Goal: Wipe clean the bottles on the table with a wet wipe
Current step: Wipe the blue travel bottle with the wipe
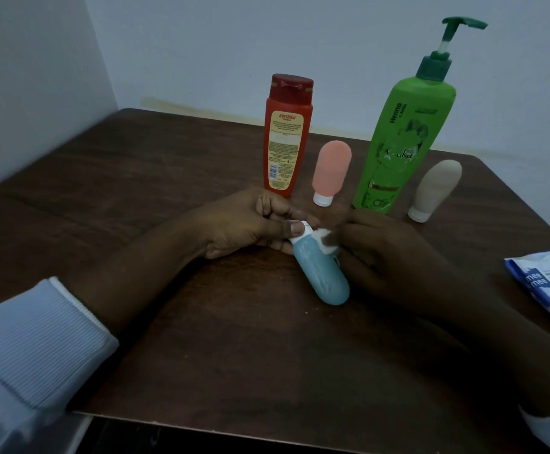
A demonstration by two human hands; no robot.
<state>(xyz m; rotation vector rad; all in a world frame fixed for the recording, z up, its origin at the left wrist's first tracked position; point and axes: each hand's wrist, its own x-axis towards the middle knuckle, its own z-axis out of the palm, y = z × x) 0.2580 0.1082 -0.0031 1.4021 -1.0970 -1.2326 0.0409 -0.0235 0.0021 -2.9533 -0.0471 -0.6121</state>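
Note:
A small teal squeeze bottle (pixel 323 273) lies tilted over the middle of the brown table (pixel 136 178), its white cap pointing away from me. My left hand (pixel 254 224) grips the cap end between thumb and fingers. My right hand (pixel 385 257) holds a white wet wipe (pixel 327 241) against the bottle's neck; most of the wipe is hidden under its fingers. Behind stand an orange-red shampoo bottle (pixel 286 136), a pink tube (pixel 331 172) on its cap, a tall green pump bottle (pixel 404 136) and a beige tube (pixel 436 191) on its cap.
A blue and white wet wipe pack (pixel 549 286) lies at the table's right edge. Pale walls close in behind and on the left. The table's front edge runs just below my forearms.

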